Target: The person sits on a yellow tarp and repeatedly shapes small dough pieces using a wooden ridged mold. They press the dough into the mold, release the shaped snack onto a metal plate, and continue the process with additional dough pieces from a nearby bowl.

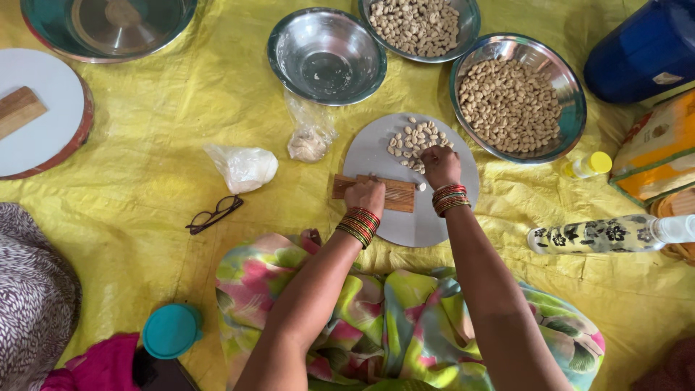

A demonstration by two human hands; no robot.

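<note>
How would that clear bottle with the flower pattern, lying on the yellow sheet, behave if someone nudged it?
The patterned bottle lies on its side and looks round, so it would probably roll rather than slide. The yellow sheet under it is wrinkled, which might stop it soon. It looks like clear plastic, so likely not fragile; how full it is cannot be told.

A crinkled yellow tarpaulin [159, 130] covers the floor in even daylight.
</note>
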